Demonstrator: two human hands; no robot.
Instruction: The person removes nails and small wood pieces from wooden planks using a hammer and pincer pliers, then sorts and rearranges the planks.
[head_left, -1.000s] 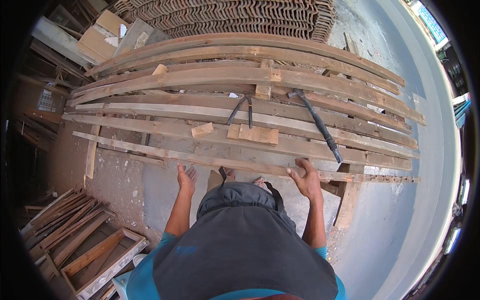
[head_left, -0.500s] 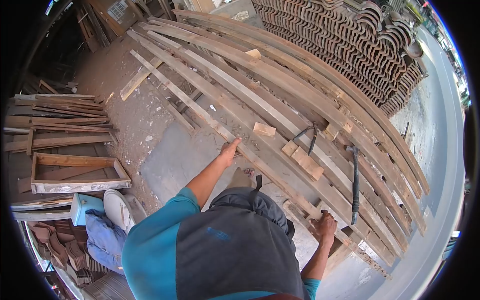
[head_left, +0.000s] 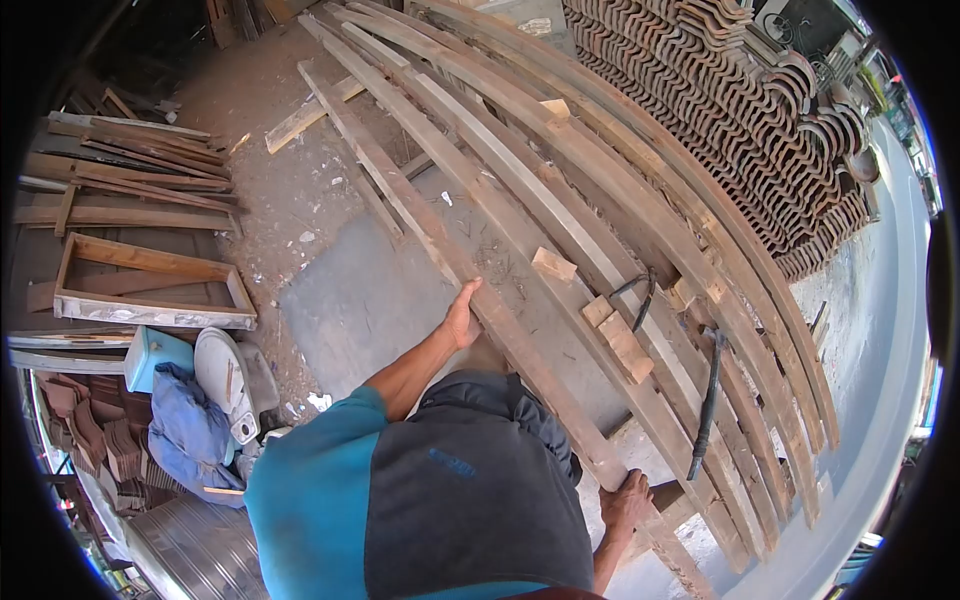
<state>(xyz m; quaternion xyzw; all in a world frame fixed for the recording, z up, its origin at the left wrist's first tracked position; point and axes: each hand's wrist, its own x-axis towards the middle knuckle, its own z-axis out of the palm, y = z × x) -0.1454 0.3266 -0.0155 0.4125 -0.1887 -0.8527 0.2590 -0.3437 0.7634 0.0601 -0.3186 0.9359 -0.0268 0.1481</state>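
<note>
A long wooden beam (head_left: 530,370) runs diagonally in front of my body. My left hand (head_left: 462,315) is closed round its near edge at about mid-length. Farther down the same beam, my right hand (head_left: 627,502) grips it near the lower end. Beyond it lie several more long beams side by side. A small wood block (head_left: 554,264) and a larger pair of blocks (head_left: 619,339) rest on them. Pincers with dark handles (head_left: 647,300) lie beside the blocks, and a hammer (head_left: 707,405) lies across the beams to their right.
Stacked curved roof tiles (head_left: 720,130) stand at the upper right. To the left are a wooden frame (head_left: 150,308), a pile of slats (head_left: 150,170), a light blue container (head_left: 158,355), a blue cloth (head_left: 190,430) and a white basin-like object (head_left: 222,375).
Both hands have closed on the near beam, which now looks raised and farther from its neighbour. The view has turned, so the beams slant more steeply.
</note>
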